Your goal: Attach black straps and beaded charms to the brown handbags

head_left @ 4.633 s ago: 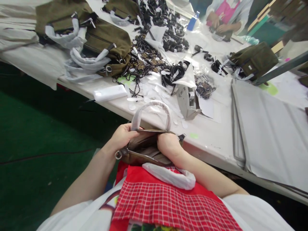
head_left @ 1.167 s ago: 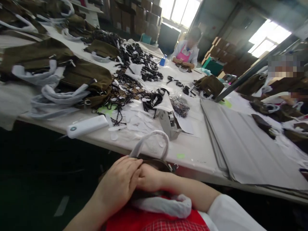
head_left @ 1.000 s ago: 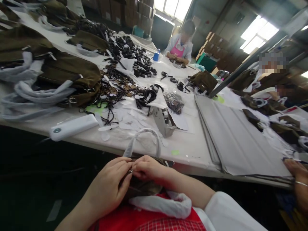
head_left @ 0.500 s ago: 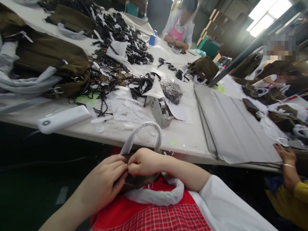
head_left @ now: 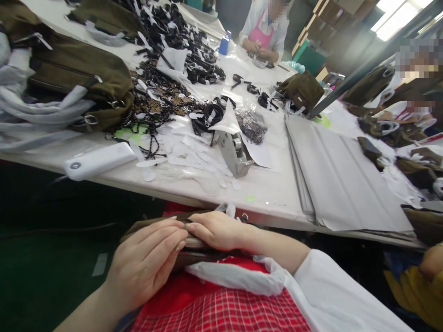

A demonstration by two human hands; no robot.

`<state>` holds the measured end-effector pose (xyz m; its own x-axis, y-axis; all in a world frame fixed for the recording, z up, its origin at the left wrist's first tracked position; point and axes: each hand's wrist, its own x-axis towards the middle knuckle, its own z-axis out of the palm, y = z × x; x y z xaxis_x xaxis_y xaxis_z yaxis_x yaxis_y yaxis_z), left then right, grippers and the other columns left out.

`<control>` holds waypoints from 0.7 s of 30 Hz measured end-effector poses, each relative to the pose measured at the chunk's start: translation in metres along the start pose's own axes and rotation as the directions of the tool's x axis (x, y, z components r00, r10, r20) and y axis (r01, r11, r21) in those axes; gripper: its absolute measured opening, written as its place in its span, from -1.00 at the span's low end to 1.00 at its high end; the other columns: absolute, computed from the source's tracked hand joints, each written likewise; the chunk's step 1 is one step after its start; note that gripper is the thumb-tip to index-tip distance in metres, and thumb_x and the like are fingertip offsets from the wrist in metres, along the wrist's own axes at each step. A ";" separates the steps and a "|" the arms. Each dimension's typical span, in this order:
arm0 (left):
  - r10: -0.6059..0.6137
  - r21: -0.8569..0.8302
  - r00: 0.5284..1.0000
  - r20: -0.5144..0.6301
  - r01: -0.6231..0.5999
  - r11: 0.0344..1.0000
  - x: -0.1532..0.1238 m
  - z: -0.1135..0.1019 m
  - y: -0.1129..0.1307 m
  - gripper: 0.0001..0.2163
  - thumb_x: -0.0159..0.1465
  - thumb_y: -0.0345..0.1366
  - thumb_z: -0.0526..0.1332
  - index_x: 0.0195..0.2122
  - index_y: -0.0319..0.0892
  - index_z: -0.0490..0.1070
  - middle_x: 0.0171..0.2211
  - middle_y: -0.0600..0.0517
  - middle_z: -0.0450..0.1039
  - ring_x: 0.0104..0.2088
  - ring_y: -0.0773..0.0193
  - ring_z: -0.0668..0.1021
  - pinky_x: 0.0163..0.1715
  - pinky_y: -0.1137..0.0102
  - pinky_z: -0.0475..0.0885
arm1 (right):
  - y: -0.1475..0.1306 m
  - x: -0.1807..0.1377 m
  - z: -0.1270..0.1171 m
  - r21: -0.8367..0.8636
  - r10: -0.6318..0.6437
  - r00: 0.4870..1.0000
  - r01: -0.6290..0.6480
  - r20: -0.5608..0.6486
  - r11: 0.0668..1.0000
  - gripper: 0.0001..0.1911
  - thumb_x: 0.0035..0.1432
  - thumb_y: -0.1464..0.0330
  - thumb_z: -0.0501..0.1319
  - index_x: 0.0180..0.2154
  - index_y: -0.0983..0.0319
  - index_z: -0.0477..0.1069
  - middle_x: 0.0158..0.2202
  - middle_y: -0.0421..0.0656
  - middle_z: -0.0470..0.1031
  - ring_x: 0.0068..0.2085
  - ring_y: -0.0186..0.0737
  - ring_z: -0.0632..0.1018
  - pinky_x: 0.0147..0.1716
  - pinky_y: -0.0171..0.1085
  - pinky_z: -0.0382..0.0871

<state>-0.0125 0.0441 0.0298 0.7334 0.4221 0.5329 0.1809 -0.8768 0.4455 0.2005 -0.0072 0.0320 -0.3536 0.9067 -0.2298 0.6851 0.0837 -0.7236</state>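
Observation:
An olive-brown handbag (head_left: pixel 134 227) rests at my lap against the table's edge, largely covered by my hands. Its zipper (head_left: pixel 199 254) shows below them, and a handle wrapped in white paper (head_left: pixel 238 276) loops over my red apron. My left hand (head_left: pixel 148 260) grips the bag's top edge from the left, fingers pressed together and thumb underneath. Curled over the same edge, my right hand (head_left: pixel 214 230) meets the left fingertips at the middle. What lies beneath the fingers is hidden.
On the white table (head_left: pixel 194 186) lie a white device (head_left: pixel 100 161), a metal tape dispenser (head_left: pixel 232 154), chains (head_left: pixel 152 115) and black straps (head_left: pixel 194 55). Large olive bags (head_left: pixel 79 83) stand left, grey sheets (head_left: pixel 346 175) right. A co-worker (head_left: pixel 266 32) sits across.
The upright wrapped handle has dropped mostly behind my right hand. My left fingers have straightened somewhat, and more of the bag's top and zipper shows. The co-worker's hand at right has pulled back.

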 end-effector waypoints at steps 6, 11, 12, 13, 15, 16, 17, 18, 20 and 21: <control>-0.253 0.036 0.942 0.222 0.252 0.967 0.017 0.060 -0.032 -0.65 0.43 -0.23 -0.06 -0.36 -0.15 0.47 -0.38 -0.03 0.58 -0.34 0.21 0.60 -0.26 0.36 0.47 | 0.059 0.009 0.050 0.168 0.299 0.953 -0.286 -0.056 0.943 -0.42 0.49 0.21 -0.19 -0.19 0.31 0.55 -0.18 -0.02 0.61 -0.16 -0.17 0.59 -0.16 -0.26 0.41; -0.275 0.023 0.889 0.366 0.287 0.958 0.033 0.091 -0.043 -0.61 0.44 -0.20 -0.09 -0.42 -0.14 0.43 -0.40 -0.03 0.56 -0.35 0.19 0.57 -0.28 0.37 0.40 | 0.076 -0.005 0.039 0.060 0.305 0.916 -0.300 -0.262 0.952 -0.71 0.39 0.30 0.08 -0.18 0.25 0.56 -0.17 -0.07 0.60 -0.12 -0.18 0.55 -0.07 -0.27 0.34; -0.272 0.019 0.887 0.372 0.286 0.958 0.035 0.093 -0.043 -0.61 0.44 -0.19 -0.09 -0.42 -0.14 0.43 -0.40 -0.03 0.56 -0.35 0.19 0.56 -0.28 0.37 0.39 | 0.079 -0.011 0.031 0.025 0.314 0.877 -0.328 -0.364 0.944 -0.73 0.38 0.28 0.10 -0.19 0.24 0.55 -0.19 -0.08 0.60 -0.13 -0.19 0.54 -0.07 -0.28 0.33; -0.271 0.018 0.886 0.377 0.285 0.958 0.037 0.093 -0.044 -0.61 0.44 -0.19 -0.10 -0.41 -0.14 0.43 -0.40 -0.03 0.56 -0.35 0.19 0.56 -0.28 0.37 0.39 | 0.082 -0.017 0.022 -0.010 0.323 0.821 -0.371 -0.472 0.929 -0.72 0.38 0.27 0.09 -0.21 0.23 0.55 -0.22 -0.09 0.59 -0.15 -0.20 0.54 -0.08 -0.29 0.33; -0.265 0.010 0.887 0.378 0.282 0.959 0.041 0.094 -0.046 -0.60 0.45 -0.17 -0.10 -0.39 -0.14 0.44 -0.37 -0.03 0.57 -0.31 0.19 0.57 -0.25 0.37 0.40 | 0.094 -0.027 0.003 -0.065 0.346 0.694 -0.493 -0.632 0.868 -0.73 0.38 0.28 0.08 -0.19 0.23 0.53 -0.23 -0.08 0.57 -0.20 -0.21 0.54 -0.12 -0.30 0.33; -0.260 0.005 0.889 0.378 0.279 0.960 0.042 0.095 -0.046 -0.60 0.45 -0.17 -0.10 -0.37 -0.14 0.45 -0.35 -0.04 0.58 -0.30 0.19 0.58 -0.24 0.37 0.41 | 0.101 -0.030 -0.005 -0.086 0.370 0.653 -0.555 -0.660 0.828 -0.75 0.37 0.30 0.09 -0.13 0.24 0.51 -0.18 -0.07 0.56 -0.20 -0.21 0.54 -0.12 -0.29 0.33; -0.254 0.000 0.890 0.378 0.275 0.962 0.043 0.096 -0.047 -0.60 0.45 -0.17 -0.10 -0.37 -0.14 0.46 -0.34 -0.04 0.58 -0.28 0.18 0.59 -0.22 0.36 0.42 | 0.109 -0.031 -0.013 -0.105 0.398 0.634 -0.605 -0.664 0.789 -0.76 0.35 0.33 0.11 -0.07 0.25 0.49 -0.12 -0.05 0.55 -0.19 -0.20 0.54 -0.11 -0.29 0.33; -0.250 -0.001 0.890 0.380 0.271 0.962 0.045 0.097 -0.048 -0.60 0.45 -0.17 -0.10 -0.37 -0.14 0.47 -0.34 -0.05 0.59 -0.28 0.17 0.59 -0.21 0.35 0.43 | 0.116 -0.031 -0.018 -0.124 0.426 0.627 -0.643 -0.653 0.756 -0.75 0.33 0.35 0.13 -0.02 0.26 0.47 -0.06 -0.03 0.53 -0.18 -0.19 0.54 -0.11 -0.28 0.34; -0.244 -0.006 0.887 0.392 0.267 0.964 0.048 0.100 -0.047 -0.60 0.45 -0.17 -0.10 -0.35 -0.14 0.49 -0.34 -0.06 0.60 -0.28 0.16 0.60 -0.19 0.33 0.46 | 0.130 -0.027 -0.025 -0.154 0.463 0.627 -0.682 -0.627 0.715 -0.72 0.30 0.36 0.16 0.02 0.27 0.46 -0.01 -0.01 0.51 -0.12 -0.16 0.54 -0.09 -0.28 0.33; -0.238 -0.011 0.885 0.401 0.264 0.964 0.051 0.101 -0.046 -0.60 0.45 -0.18 -0.10 -0.32 -0.14 0.50 -0.29 -0.07 0.61 -0.25 0.14 0.61 -0.16 0.31 0.47 | 0.134 -0.025 -0.027 -0.165 0.467 0.632 -0.686 -0.618 0.709 -0.73 0.31 0.36 0.16 0.00 0.26 0.47 -0.01 -0.01 0.51 -0.10 -0.14 0.54 -0.09 -0.28 0.33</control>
<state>0.0828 0.0824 -0.0362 0.8685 0.4897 0.0770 0.3611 -0.7313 0.5786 0.3183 -0.0075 -0.0422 0.4904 0.8677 -0.0809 0.8332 -0.4941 -0.2482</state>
